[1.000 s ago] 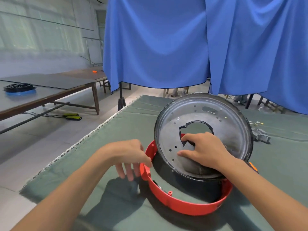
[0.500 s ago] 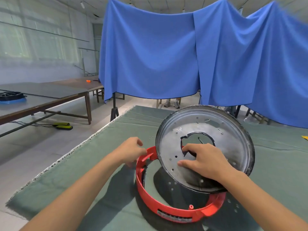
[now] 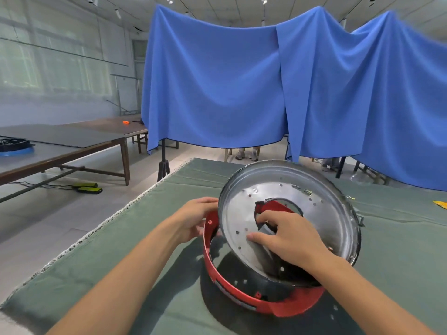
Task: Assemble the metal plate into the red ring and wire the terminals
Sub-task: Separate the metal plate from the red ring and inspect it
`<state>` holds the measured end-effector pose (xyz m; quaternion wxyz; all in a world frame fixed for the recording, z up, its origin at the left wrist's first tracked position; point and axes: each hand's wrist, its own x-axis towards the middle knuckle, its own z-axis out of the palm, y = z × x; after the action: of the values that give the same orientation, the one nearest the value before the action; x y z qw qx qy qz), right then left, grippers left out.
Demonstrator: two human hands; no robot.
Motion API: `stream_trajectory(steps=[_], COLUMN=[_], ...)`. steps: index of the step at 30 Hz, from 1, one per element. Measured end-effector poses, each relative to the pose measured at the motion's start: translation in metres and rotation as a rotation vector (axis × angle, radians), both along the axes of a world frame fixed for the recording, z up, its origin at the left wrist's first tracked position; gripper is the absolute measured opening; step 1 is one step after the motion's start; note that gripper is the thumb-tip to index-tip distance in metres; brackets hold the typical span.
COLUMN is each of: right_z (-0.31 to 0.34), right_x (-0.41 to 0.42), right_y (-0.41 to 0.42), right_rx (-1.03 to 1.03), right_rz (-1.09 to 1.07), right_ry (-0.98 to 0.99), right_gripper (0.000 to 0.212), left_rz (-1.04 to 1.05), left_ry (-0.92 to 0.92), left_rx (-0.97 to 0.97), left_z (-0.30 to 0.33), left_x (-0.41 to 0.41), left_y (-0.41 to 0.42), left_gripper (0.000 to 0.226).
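We hold the metal plate (image 3: 321, 213) tilted on edge over the red ring (image 3: 242, 296), its near rim dipping inside the ring while its far rim stands high. Our right hand (image 3: 287, 238) grips it through the central cutout — fingers curled into the opening, thumb pressed flat on the shiny face. Our left hand (image 3: 193, 221) wraps the ring's far-left wall, fingers bent around the red rim just beside the plate's edge. The ring rests on the green cloth (image 3: 145, 238) covering the table — blue curtains (image 3: 242, 93) hang beyond its far end.
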<state>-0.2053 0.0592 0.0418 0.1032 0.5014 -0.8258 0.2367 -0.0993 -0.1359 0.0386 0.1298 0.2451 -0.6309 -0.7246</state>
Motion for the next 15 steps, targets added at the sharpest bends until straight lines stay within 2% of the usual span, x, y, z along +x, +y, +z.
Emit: stream_trajectory(steps=[6,9,13,15], right_z=[0.006,0.004,0.001,-0.001], right_x=[-0.015,-0.019,-0.025,-0.028], right_y=[0.013,0.013,0.016,0.016], right_rx=[-0.204,-0.242,-0.232,-0.219], right_rz=[-0.221,-0.293,-0.391,-0.417], right_ry=[0.041,0.036,0.020,0.011], right_gripper=[0.030,0.029,0.030,0.032], left_rz=[0.022,0.046,0.025,-0.041], left_ry=[0.245,0.299,0.404,0.448], left_rx=[0.196,0.265,0.542,0.608], left_z=[-0.014,-0.018,-0.027,-0.032], left_x=[-0.010,-0.017,-0.021,-0.017], left_y=[0.001,0.001,-0.005,-0.009], left_gripper=[0.035,0.043,0.049,0.059])
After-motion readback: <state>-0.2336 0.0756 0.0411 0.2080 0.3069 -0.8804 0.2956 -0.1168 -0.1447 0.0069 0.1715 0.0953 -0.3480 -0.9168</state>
